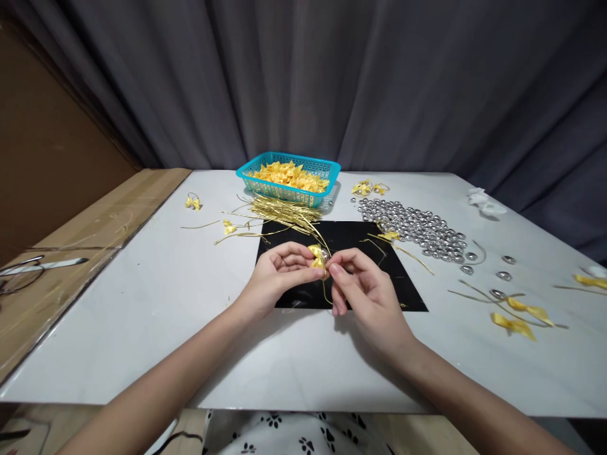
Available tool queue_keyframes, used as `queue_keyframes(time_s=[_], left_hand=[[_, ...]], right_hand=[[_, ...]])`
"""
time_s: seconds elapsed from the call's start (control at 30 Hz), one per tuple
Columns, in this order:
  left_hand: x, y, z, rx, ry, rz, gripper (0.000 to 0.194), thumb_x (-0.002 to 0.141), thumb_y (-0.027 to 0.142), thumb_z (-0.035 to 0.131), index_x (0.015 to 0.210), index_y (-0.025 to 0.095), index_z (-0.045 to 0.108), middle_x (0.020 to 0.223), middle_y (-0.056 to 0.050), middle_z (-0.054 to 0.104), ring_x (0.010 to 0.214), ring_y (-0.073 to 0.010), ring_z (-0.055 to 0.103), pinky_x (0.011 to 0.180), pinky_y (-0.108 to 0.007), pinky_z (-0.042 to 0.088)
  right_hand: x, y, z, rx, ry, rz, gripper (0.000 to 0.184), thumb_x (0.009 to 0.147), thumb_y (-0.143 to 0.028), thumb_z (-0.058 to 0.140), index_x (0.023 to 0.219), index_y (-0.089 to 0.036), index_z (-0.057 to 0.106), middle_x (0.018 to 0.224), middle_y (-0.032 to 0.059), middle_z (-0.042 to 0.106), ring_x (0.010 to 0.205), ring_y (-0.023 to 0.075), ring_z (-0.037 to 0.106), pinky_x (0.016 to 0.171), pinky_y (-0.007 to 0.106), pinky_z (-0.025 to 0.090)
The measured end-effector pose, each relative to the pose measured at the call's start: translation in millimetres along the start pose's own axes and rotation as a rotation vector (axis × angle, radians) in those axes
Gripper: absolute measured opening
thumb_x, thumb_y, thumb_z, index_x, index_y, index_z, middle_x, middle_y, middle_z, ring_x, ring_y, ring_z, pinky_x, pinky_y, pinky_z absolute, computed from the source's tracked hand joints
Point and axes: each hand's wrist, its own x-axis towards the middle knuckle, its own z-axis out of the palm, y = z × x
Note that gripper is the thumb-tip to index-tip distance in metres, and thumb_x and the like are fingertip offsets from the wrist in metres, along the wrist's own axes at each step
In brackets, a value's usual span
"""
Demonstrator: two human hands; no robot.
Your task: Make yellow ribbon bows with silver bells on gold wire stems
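Over the black mat [294,297], my left hand [279,272] is closed on a yellow ribbon bow [315,251], pinching it between thumb and fingers. A shiny silver bead [325,254] sits against the bow. A thin gold tie [324,291] runs past the bow, one end sticking up and the other hanging below. My right hand [363,281] is at the bow's right side, thumb and forefinger pinched on the gold tie just under the bead. The fingertips partly hide where the tie meets the bow.
A teal basket [284,189] of yellow bows stands at the back, a bundle of gold ties [284,212] before it. Many silver beads [417,227] spread to the right. Loose bows [515,325] lie far right; finished-looking loops [192,202] lie left. Scissors-like tool [47,265] rests on cardboard.
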Motion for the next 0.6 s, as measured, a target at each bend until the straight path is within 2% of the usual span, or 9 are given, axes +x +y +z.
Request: queue_keyframes(time_s=[0.3,0.43,0.6], left_hand=[[0.6,1.6,-2.7,0.018,-0.029,-0.086,0.005,0.067,0.019,0.068,0.07,0.015,0.07,0.069,0.0,0.067,0.065,-0.0088,0.06,0.068,-0.02,0.047],[-0.4,2.6,0.0,0.205,0.016,-0.033,0.01,0.071,0.025,0.066,0.068,0.016,0.07,0.067,-0.001,0.066,0.064,-0.0101,0.058,0.066,-0.022,0.047],[-2.6,4.3,4.5,0.368,0.023,0.051,0.01,0.073,0.024,0.064,0.069,0.015,0.068,0.066,-0.002,0.066,0.063,-0.0122,0.059,0.065,-0.025,0.048]], right_hand=[[4.6,4.1,-2.3,-0.019,-0.007,0.002,0.016,0.084,-0.034,0.053,0.082,-0.019,0.048,0.075,-0.0047,0.05,0.04,0.0006,0.04,0.037,0.016,0.04],[6.0,4.8,-2.0,-0.026,-0.009,0.034,0.017,0.083,-0.035,0.054,0.083,-0.019,0.048,0.074,-0.0049,0.049,0.04,0.001,0.039,0.037,0.016,0.04],[6.1,4.8,-2.6,-0.021,0.004,0.049,0.019,0.083,-0.037,0.055,0.082,-0.019,0.048,0.072,-0.0054,0.048,0.04,0.001,0.038,0.037,0.016,0.04]])
